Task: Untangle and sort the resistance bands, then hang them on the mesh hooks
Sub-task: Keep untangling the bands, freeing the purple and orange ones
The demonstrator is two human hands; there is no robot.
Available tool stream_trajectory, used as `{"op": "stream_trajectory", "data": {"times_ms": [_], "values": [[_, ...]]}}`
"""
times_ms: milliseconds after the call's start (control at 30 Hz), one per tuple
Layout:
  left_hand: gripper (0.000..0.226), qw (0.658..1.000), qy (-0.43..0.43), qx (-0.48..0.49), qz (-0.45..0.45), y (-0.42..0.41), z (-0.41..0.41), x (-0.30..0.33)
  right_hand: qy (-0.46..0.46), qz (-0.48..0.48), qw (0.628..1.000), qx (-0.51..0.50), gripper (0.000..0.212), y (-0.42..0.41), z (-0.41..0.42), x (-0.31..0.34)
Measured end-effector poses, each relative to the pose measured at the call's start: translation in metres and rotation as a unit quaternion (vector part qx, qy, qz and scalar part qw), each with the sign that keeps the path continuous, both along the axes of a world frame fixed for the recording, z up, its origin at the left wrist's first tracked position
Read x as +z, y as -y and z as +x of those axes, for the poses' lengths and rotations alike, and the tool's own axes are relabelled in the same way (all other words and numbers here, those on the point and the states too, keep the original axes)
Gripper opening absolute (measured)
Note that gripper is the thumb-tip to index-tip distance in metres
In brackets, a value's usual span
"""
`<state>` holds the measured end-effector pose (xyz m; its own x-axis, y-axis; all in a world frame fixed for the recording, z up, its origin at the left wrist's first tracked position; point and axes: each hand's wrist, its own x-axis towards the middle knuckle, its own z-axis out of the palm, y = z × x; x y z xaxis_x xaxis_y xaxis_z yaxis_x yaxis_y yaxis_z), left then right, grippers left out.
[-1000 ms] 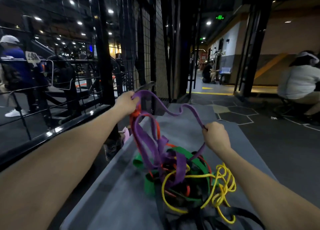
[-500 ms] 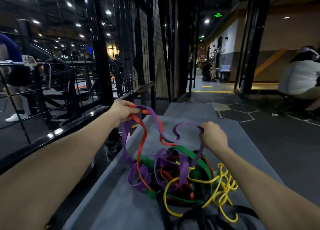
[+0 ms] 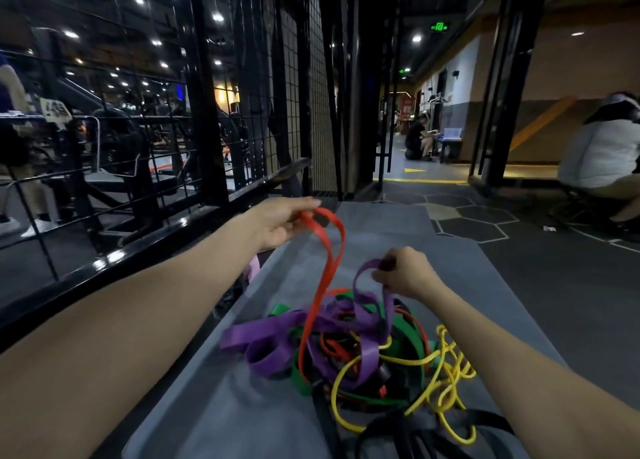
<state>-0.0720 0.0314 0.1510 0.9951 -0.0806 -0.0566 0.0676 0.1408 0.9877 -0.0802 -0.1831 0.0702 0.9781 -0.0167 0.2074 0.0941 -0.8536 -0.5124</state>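
A tangled heap of resistance bands lies on a grey mat: purple, green, yellow, orange-red and black loops wound through each other. My left hand pinches the top of the orange-red band, which rises in a long loop out of the heap. My right hand grips a loop of the purple band just above the pile. The black mesh panel stands beyond the mat; its hooks cannot be made out.
A black rail and wire fence runs along the left edge of the mat. A person in white crouches at the far right, another person sits down the corridor. Dark floor tiles lie right of the mat.
Both hands came down toward the pile. My left hand let the purple band drop onto the heap and holds only the orange-red band. The right hand keeps its purple loop.
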Motion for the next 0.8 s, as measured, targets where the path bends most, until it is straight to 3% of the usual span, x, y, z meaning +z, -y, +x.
{"op": "stream_trajectory", "data": {"times_ms": [33, 100, 167, 233, 333, 400, 467, 567, 667, 800], "values": [[0.017, 1.000, 0.012, -0.016, 0.001, 0.011, 0.000, 0.001, 0.001, 0.038, 0.999, 0.035, 0.018, -0.006, -0.001, 0.002], [0.016, 0.997, 0.038, -0.057, 0.020, 0.036, -0.003, -0.002, -0.025, 0.203, 0.973, 0.105, 0.016, -0.015, -0.006, 0.006], [0.013, 0.993, 0.058, -0.102, 0.003, 0.059, -0.008, -0.007, -0.067, 0.372, 0.912, 0.162, 0.016, -0.018, -0.014, 0.013], [0.009, 0.987, 0.075, -0.141, 0.000, 0.075, -0.012, -0.011, -0.114, 0.479, 0.848, 0.194, 0.019, -0.016, -0.024, 0.018], [0.017, 0.967, 0.158, -0.134, 0.151, 0.080, -0.012, -0.014, -0.179, 0.570, 0.773, 0.215, 0.019, -0.005, -0.040, 0.024], [0.022, 0.942, 0.214, -0.098, 0.240, 0.074, -0.011, -0.018, -0.196, 0.592, 0.755, 0.205, 0.020, 0.002, -0.046, 0.025], [0.034, 0.923, 0.186, -0.118, 0.316, 0.064, -0.010, -0.033, -0.193, 0.603, 0.752, 0.184, 0.019, 0.007, -0.046, 0.025], [0.054, 0.886, 0.065, -0.198, 0.414, 0.059, -0.017, -0.067, -0.209, 0.605, 0.749, 0.171, 0.024, 0.009, -0.046, 0.025], [0.030, 0.853, 0.079, -0.208, 0.472, 0.055, -0.023, -0.084, -0.217, 0.595, 0.760, 0.143, 0.039, 0.010, -0.044, 0.023], [0.019, 0.830, 0.097, -0.081, 0.543, 0.014, -0.012, -0.075, -0.177, 0.450, 0.875, 0.008, 0.042, 0.028, -0.037, 0.008]]}}
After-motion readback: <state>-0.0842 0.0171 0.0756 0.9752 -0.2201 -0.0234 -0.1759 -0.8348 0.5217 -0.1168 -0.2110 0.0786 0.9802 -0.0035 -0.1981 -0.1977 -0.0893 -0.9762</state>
